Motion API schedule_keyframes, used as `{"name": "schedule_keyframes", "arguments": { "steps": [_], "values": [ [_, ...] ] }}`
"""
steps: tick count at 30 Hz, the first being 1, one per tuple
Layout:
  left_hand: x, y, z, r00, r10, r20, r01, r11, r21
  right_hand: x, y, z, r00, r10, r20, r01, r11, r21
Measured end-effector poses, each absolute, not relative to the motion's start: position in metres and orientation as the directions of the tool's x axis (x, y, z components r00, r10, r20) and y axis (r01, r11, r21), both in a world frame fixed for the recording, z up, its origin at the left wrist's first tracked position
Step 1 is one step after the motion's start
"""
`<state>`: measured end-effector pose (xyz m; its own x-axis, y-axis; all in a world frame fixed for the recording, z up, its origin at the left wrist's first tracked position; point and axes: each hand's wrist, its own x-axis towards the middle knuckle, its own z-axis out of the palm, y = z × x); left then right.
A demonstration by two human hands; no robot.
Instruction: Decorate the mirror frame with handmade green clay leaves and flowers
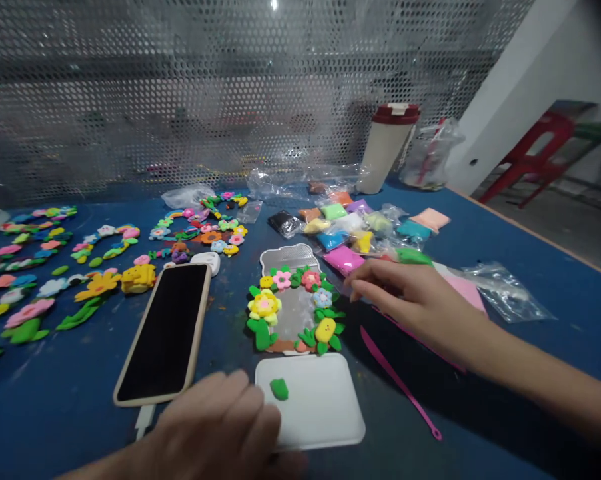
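Observation:
My right hand (413,293) hovers beside the right edge of a small mirror (295,313), its fingers loosely bent and a little apart, with nothing visible in them. Clay flowers and green leaves frame the mirror, with a yellow flower (264,305) on its left side. In the foreground my left hand (225,417) is blurred, its fingers curled in. Its fingertips are hidden, so what it holds, if anything, does not show. It overlaps the left edge of a white board (325,400), where a green clay lump (279,389) lies. A pink modelling tool (400,383) rests below my right hand.
A phone (165,333) with a cable lies left of the mirror. Many clay-flower pieces (98,285) cover the left side. Coloured clay packets (343,260) are heaped behind my right hand. A tumbler (386,150) stands at the back before a perforated metal panel (205,93).

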<state>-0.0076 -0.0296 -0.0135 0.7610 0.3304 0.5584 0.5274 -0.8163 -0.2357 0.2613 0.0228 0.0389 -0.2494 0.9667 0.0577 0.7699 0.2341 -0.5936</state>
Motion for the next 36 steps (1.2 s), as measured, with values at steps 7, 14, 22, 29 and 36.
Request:
{"name": "schedule_keyframes", "arguments": {
  "steps": [7, 14, 22, 29, 36],
  "values": [
    [0.020, -0.011, -0.002, 0.770, 0.515, 0.377, 0.614, -0.758, -0.219, 0.251, 0.005, 0.033, -0.343, 0.934, 0.096, 0.717, 0.326, -0.617],
    [0.017, -0.019, -0.001, 0.859, 0.407, 0.309, 0.453, -0.887, -0.091, 0.243, -0.020, 0.019, -0.632, 0.753, 0.186, 0.627, 0.637, -0.449],
    [0.028, -0.025, -0.003, 0.760, 0.620, 0.193, 0.429, -0.703, 0.566, 0.224, -0.036, -0.001, -0.740, 0.487, 0.464, 0.496, 0.861, -0.112],
    [0.031, -0.019, 0.000, 0.758, 0.652, -0.015, 0.442, -0.497, 0.747, 0.223, -0.040, -0.004, -0.711, 0.536, 0.455, 0.530, 0.834, -0.154],
    [0.030, -0.019, -0.006, 0.715, 0.694, -0.082, 0.396, -0.305, 0.866, 0.222, -0.040, -0.003, -0.728, 0.509, 0.459, 0.496, 0.853, -0.161]
  ]
}}
